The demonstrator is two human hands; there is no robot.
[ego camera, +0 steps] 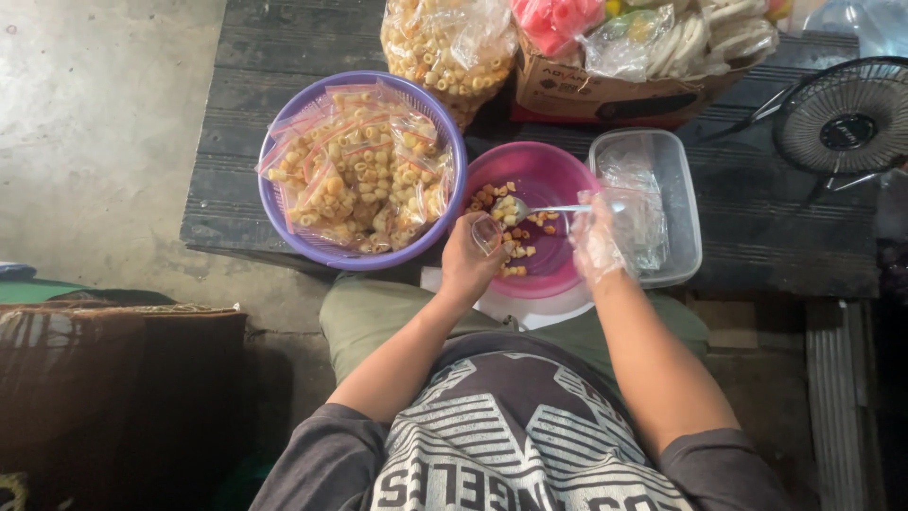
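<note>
My left hand (pixel 467 261) holds a small clear plastic bag (pixel 487 233) open at the near rim of a pink bowl (pixel 553 170). The bowl holds a scatter of yellow and orange ring-shaped snack pieces (pixel 511 237). My right hand (pixel 598 238), in a clear plastic glove, grips a metal spoon (pixel 549 209) whose head lies among the pieces next to the bag. A purple basket (pixel 284 222) to the left is piled with several filled, sealed small bags of the same snack (pixel 359 170).
A clear rectangular plastic container (pixel 676 203) with crumpled plastic stands right of the bowl. Behind are a large bag of snack rings (pixel 445 47), a cardboard box (pixel 605 90) of packaged goods and a small black fan (pixel 845 118). All rest on a dark wooden bench (pixel 246 123).
</note>
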